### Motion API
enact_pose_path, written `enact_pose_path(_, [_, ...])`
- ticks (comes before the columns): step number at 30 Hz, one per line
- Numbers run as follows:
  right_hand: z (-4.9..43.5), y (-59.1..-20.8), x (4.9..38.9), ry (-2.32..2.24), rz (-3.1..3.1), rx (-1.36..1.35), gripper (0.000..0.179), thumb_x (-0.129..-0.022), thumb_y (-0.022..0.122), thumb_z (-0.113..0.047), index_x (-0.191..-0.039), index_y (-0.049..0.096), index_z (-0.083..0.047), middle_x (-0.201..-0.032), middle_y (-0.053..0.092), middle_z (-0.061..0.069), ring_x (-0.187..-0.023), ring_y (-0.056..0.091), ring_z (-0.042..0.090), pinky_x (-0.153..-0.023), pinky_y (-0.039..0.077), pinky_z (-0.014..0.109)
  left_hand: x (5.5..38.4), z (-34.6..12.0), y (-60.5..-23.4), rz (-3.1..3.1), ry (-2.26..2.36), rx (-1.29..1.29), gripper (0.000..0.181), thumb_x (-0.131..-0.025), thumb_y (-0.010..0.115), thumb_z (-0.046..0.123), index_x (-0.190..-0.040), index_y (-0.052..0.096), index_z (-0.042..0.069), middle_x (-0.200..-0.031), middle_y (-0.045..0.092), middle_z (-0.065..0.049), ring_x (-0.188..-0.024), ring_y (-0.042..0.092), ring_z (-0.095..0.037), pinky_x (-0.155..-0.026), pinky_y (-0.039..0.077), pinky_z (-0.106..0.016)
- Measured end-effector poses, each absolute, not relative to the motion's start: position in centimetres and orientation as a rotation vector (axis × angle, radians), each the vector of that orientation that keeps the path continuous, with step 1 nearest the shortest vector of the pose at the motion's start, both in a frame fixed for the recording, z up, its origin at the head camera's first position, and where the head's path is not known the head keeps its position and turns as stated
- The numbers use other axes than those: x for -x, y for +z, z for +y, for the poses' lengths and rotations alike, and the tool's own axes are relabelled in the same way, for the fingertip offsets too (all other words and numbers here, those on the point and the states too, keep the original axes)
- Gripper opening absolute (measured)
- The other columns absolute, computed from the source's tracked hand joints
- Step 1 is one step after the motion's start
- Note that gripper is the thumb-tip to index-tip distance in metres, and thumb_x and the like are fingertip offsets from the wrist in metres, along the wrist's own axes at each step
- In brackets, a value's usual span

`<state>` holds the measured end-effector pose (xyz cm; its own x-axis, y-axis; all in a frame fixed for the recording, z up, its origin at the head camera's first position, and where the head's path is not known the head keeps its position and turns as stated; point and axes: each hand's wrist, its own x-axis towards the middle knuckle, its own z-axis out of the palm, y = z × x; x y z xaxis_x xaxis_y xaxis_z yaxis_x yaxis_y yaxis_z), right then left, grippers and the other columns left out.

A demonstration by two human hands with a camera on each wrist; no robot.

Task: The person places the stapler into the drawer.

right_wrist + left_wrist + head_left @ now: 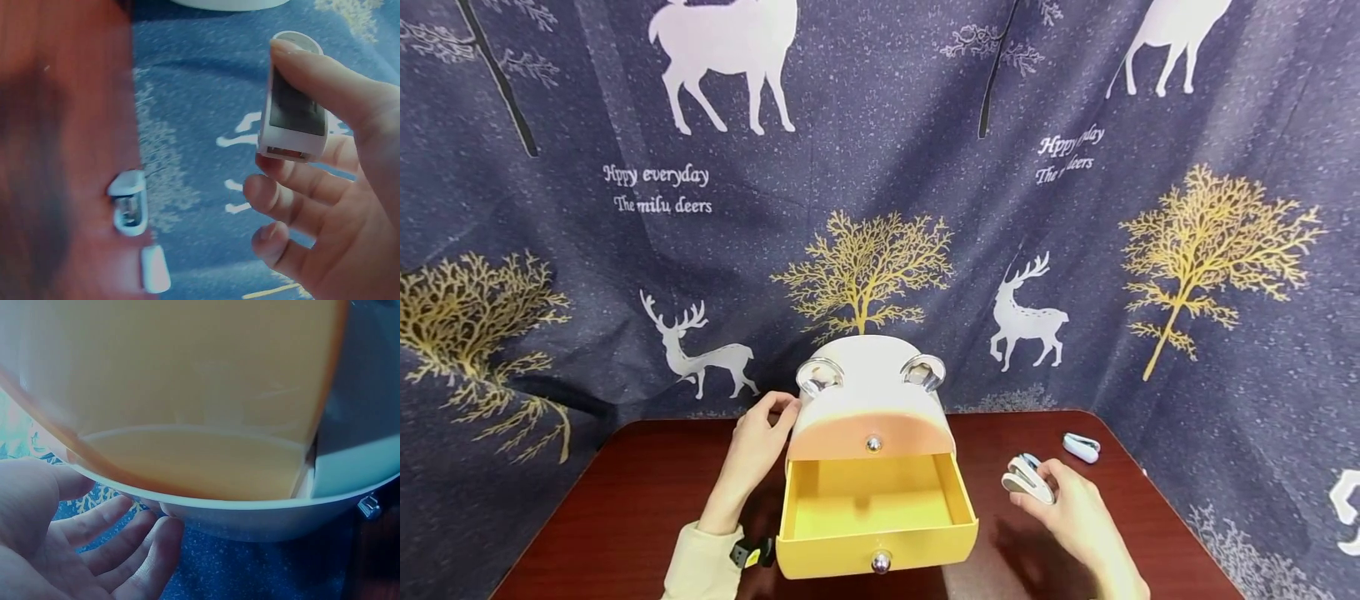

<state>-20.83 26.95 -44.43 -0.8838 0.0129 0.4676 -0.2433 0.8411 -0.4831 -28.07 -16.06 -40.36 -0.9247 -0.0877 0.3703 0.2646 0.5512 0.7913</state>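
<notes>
A white storage box [868, 375] with two silver rings on top stands mid-table. Its lower yellow drawer [842, 546] is pulled out and has nothing in it; the orange upper front [872, 435] is closed. At the box's left side is my left hand [758, 442], fingers loosely bent; the left wrist view has its fingertips [167, 531] by the box's rim, contact unclear. My right hand [1078, 508] pinches a small white stapler [297, 103] with a dark underside between thumb and fingers, above the table right of the drawer.
A pale blue mini stapler [1081, 447] lies at the table's right. A second small stapler [129, 203] lies near it, partly hidden behind the held one in the head view. The dark red table [647, 492] backs onto a blue deer-print cloth [880, 150].
</notes>
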Motion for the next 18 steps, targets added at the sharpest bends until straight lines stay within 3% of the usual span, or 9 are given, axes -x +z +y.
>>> enact_pose_path(10, [24.6,-41.4,19.2,0.711,-2.369,-0.27,0.037,-0.067,0.09,-0.029,-0.088,0.061,-0.022,-0.074,0.055,-0.016,-0.064,0.05,0.003,-0.059,0.042,0.028,28.0,-16.1,-40.4,-2.427,-1.321,0.147,0.024,-0.098,0.059,0.035,-0.11,0.067,0.015,-0.085,0.065,-0.003,-0.075,0.059,-0.016,-0.069,0.045,-0.034])
enact_pose_path(18, [22.3,-40.0,18.4,0.684,-2.298,-0.384,0.041,-0.065,0.092,-0.024,-0.092,0.061,-0.021,-0.079,0.053,-0.017,-0.066,0.049,0.001,-0.06,0.039,0.019,28.0,-16.1,-40.3,-2.436,-1.32,0.147,0.027,-0.099,0.058,0.037,-0.11,0.067,0.015,-0.087,0.066,-0.002,-0.076,0.059,-0.015,-0.07,0.045,-0.034])
